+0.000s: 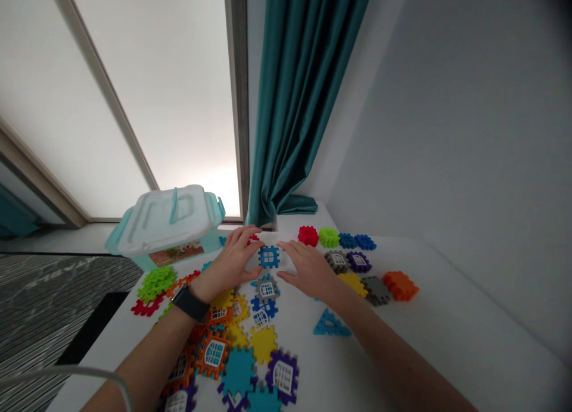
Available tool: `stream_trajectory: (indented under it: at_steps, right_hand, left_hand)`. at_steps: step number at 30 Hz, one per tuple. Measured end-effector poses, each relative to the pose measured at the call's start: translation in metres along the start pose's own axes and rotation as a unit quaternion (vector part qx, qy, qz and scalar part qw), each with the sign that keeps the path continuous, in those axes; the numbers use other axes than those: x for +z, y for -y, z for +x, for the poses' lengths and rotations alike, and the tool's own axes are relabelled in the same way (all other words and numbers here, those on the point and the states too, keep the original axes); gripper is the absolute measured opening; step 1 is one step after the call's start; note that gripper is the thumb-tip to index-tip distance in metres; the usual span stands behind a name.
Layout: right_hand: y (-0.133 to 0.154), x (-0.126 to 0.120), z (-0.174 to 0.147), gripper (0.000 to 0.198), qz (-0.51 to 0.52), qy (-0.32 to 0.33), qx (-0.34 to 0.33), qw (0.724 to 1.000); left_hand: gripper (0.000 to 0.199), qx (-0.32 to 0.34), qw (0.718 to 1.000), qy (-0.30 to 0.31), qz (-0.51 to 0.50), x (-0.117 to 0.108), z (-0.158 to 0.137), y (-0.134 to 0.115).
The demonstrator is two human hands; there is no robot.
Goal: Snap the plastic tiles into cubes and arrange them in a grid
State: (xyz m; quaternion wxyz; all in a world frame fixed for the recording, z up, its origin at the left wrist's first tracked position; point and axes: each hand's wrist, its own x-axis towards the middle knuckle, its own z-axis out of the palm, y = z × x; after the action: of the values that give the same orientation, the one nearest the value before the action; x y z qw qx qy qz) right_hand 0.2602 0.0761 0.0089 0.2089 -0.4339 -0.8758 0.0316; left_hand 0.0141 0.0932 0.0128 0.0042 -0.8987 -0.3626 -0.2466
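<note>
A blue square tile with a white window insert (269, 256) lies flat on the white table between my two hands. On its left is my left hand (236, 254), fingers and thumb spread, with a dark watch on the wrist. My right hand (308, 270) reaches in from the other side, its fingers and thumb apart too. Neither hand visibly grips the tile; whether a fingertip touches it I cannot tell. Just nearer to me lie a grey window tile (267, 288) and a blue tile with a white arched window (263, 312).
Several stacks stand at the right: red (308, 236), lime (329, 237), yellow (354, 284) and orange (400, 286). Blue triangles (330, 324) lie near my right forearm. Mixed tiles, such as a teal one (238, 371), cover the near left. A lidded box (172, 221) stands at the back left.
</note>
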Motion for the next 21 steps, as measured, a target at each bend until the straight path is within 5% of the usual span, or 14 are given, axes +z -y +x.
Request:
stream_trajectory:
  at_steps: [21]
  right_hand:
    - [0.0002, -0.0008, 0.0001, 0.043, -0.029, -0.041, -0.002, 0.999]
  left_hand:
    - [0.053, 0.007, 0.998, -0.043, 0.038, 0.0013, 0.0018, -0.007]
